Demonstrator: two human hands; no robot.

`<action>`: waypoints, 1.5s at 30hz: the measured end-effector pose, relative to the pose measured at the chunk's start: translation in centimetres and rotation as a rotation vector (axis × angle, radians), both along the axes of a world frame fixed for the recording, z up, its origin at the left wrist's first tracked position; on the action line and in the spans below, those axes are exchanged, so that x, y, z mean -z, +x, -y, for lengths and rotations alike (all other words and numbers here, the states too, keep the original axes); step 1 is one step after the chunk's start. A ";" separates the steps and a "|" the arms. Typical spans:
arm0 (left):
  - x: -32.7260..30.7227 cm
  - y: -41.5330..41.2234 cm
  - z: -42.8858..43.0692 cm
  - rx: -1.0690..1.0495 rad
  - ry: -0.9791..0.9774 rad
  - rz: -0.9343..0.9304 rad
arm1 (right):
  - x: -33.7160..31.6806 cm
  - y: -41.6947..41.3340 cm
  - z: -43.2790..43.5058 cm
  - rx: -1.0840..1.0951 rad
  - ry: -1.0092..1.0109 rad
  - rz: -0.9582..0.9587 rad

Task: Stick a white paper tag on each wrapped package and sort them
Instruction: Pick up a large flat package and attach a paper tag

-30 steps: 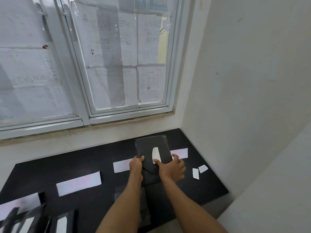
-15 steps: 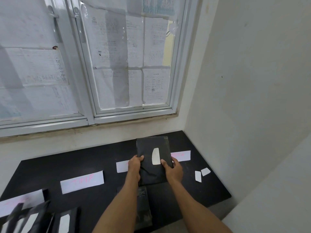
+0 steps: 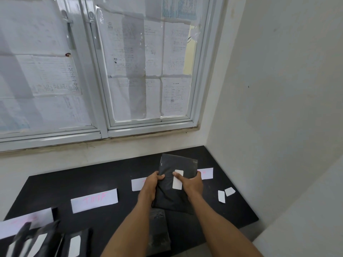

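I hold a black wrapped package (image 3: 176, 165) lifted above the black table (image 3: 111, 175), tilted a little. My left hand (image 3: 151, 184) grips its left edge, thumb on top. My right hand (image 3: 192, 183) grips its right edge, and its thumb presses a white paper tag (image 3: 177, 182) on the package's face. Two loose white tags (image 3: 225, 194) lie on the table to the right. Another dark package (image 3: 159, 230) lies on the table under my arms. Several tagged black packages (image 3: 55, 242) are stacked at the bottom left.
White paper labels with pink writing lie in a row on the table: one at the left (image 3: 94, 200), one partly behind my left hand (image 3: 137, 184), one at the right (image 3: 206, 173), one at the far left (image 3: 26, 222). A window with papers and a wall corner border the table.
The package has been lifted off the table and raised toward me, both hands still on it. My right thumb has stayed on the tag.
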State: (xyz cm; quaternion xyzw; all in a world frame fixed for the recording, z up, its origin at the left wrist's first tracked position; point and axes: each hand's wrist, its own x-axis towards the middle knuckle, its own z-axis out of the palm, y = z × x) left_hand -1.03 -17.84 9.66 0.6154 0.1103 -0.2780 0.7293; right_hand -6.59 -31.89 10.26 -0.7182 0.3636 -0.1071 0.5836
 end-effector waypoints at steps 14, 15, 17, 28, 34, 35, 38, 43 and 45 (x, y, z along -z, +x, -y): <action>0.1 -0.4 -1.4 -0.058 -0.034 -0.066 | 0.2 0.1 0.7 -0.008 0.063 0.152; 0.1 -0.4 -1.6 -0.065 -0.037 -0.064 | 0.3 0.1 0.4 -0.034 0.053 0.141; -0.2 -0.5 -2.2 -0.064 -0.034 -0.058 | 0.5 0.2 -0.2 -0.034 0.012 0.126; 0.3 -1.5 -6.7 -0.180 0.209 0.093 | 0.8 0.6 -6.8 -0.085 -0.009 0.145; 1.8 -2.2 -12.2 -0.292 0.262 0.048 | 2.4 1.0 -11.7 -0.249 -0.038 0.044; 2.4 -2.3 -13.5 -0.311 0.280 0.031 | 3.1 1.2 -12.5 -0.271 -0.019 0.026; 4.4 -2.9 -18.0 -0.394 0.333 -0.020 | 5.5 1.5 -15.6 -0.326 0.174 -0.127; 5.7 -5.3 -24.8 -0.334 0.610 -0.176 | 9.2 -0.7 -21.5 -0.530 0.468 -0.430; 5.8 -6.4 -26.4 -0.174 0.748 -0.208 | 11.3 -1.6 -23.6 -0.560 0.532 -0.470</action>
